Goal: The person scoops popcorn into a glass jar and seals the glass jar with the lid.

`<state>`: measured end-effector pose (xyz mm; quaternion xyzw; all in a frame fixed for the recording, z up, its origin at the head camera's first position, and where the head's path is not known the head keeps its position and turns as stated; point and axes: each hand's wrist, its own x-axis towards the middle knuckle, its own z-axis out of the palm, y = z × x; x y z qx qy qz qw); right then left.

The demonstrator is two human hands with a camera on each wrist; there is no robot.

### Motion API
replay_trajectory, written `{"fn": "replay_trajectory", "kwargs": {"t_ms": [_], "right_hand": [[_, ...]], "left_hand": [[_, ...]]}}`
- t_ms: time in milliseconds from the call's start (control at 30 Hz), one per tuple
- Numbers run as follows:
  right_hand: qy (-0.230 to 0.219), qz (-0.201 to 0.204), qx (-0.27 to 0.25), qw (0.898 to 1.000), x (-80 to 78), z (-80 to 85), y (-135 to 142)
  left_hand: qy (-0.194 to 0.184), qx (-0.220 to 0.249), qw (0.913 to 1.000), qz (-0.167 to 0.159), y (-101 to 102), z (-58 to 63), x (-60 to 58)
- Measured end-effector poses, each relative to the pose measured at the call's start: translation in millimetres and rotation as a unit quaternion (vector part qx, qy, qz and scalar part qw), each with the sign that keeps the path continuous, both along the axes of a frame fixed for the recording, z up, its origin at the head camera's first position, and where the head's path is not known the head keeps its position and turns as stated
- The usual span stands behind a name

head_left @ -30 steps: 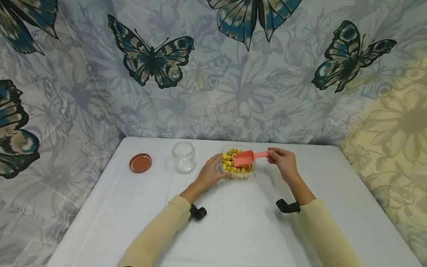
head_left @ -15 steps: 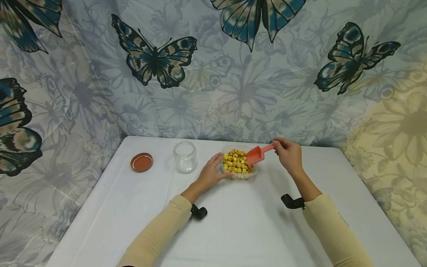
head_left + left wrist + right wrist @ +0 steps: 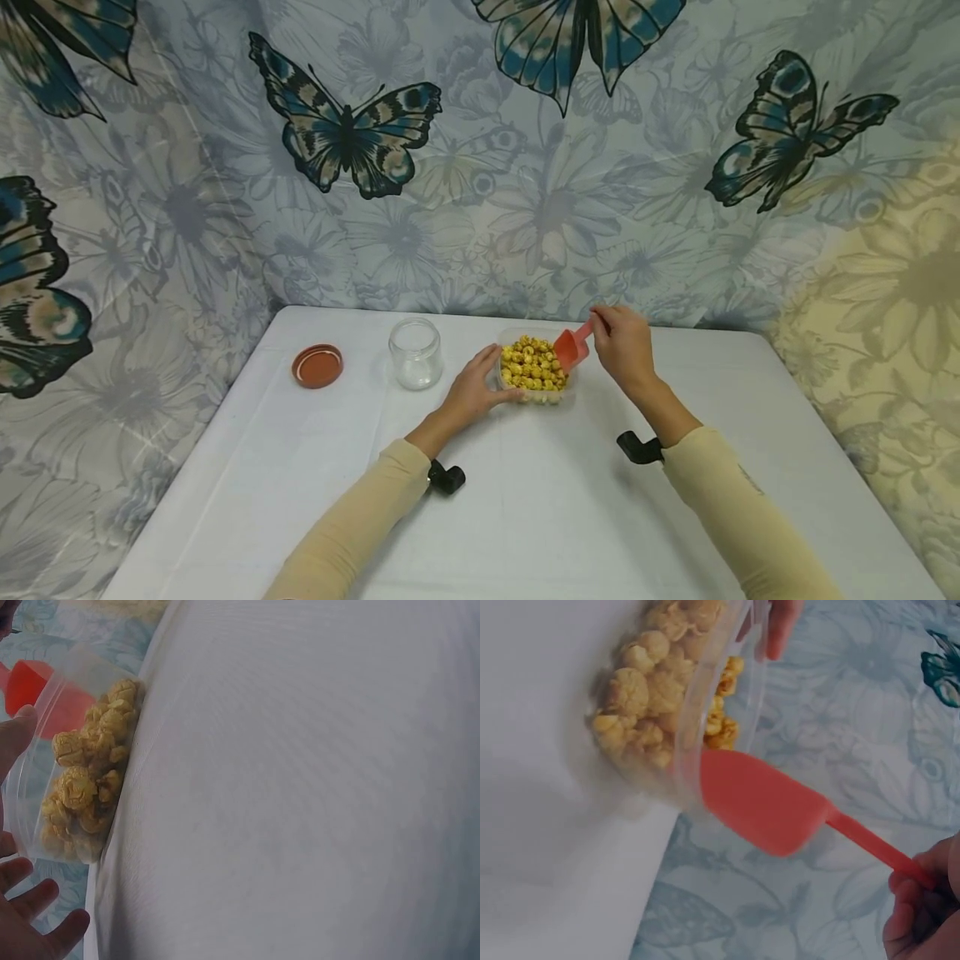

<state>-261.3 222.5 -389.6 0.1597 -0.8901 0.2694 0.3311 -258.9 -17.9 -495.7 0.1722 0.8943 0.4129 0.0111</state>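
A clear plastic tub (image 3: 24,806) of yellow caramel popcorn (image 3: 531,363) stands near the table's far edge. My left hand (image 3: 471,390) holds its left side, thumb along the near rim and fingers spread round the far side. Between thumb and fingers, my right hand (image 3: 624,346) pinches the handle of a coral-red scoop (image 3: 572,347). The scoop tilts steeply, its blade dipping inside the tub's right end against the popcorn. In the right wrist view, the scoop blade (image 3: 765,802) crosses the rim, and its tip shows faintly through the wall.
A glass jar (image 3: 416,357) without a lid stands left of the tub. Farther left lies a round brown lid (image 3: 317,367). A white cloth covers the table (image 3: 517,508), and a butterfly-print fabric (image 3: 547,208) hangs behind its far edge.
The scoop first moved right from above the popcorn's middle and tipped up, then came back left and lower into the tub's right end. My left hand has stayed on the tub.
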Motion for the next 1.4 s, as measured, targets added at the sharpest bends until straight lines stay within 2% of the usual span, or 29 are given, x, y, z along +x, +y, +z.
{"fn": "replay_trajectory", "kwargs": {"t_ms": [100,300,400,533,600,667,733,867,933,1000,1067,1133,1267,1400], "right_hand": [[-0.019,0.003,0.014,1.0,-2.8,5.1,-3],[-0.096,0.011,-0.008,0.995,-10.9,6.1,0],[-0.139,0.008,-0.026,0.99,-12.7,-2.0,3],[-0.198,-0.032,-0.078,0.977,-11.9,-19.2,7],[-0.23,-0.056,-0.118,0.964,-11.4,-28.3,9],[-0.267,-0.073,-0.166,0.946,-10.6,-36.8,9],[-0.301,-0.081,-0.225,0.923,-10.0,-44.7,10],[-0.349,-0.086,-0.341,0.869,-7.5,-57.4,7],[-0.36,-0.09,-0.383,0.846,-6.5,-62.0,4],[-0.366,-0.092,-0.416,0.827,-5.8,-64.7,2],[-0.367,-0.093,-0.432,0.818,-6.0,-65.5,1],[-0.362,-0.095,-0.441,0.816,-6.4,-65.3,0],[-0.351,-0.109,-0.447,0.816,-6.6,-64.4,1],[-0.36,-0.11,-0.442,0.815,-5.9,-64.6,-1]], "left_hand": [[0.0,0.002,1.0,-0.001,-1,0.4,-0.4],[-0.003,0.012,0.9999,0.004,-2,1.1,-0.7],[-0.004,0.017,0.9998,0.008,-2,0.5,-1.0],[-0.001,0.019,0.9998,0.003,0,-1.2,-1.0],[0.0,0.016,0.9999,0.001,0,-2.2,-0.9],[0.003,0.016,0.9999,0.001,0,-3.0,-0.7],[0.006,0.014,0.9999,0.002,0,-3.4,-0.5],[0.012,0.009,0.9999,0.001,-1,-2.8,-0.5],[0.014,0.006,0.9999,-0.001,-1,-2.1,-0.5],[0.013,0.006,0.9999,-0.002,-1,-1.1,-0.3],[0.011,0.008,0.9999,-0.003,-1,-0.1,0.0],[0.011,0.009,0.9999,-0.002,-1,0.7,0.3],[0.012,0.007,0.9999,-0.002,0,1.4,0.6],[0.009,0.002,1.0,-0.001,0,2.1,0.3]]}}
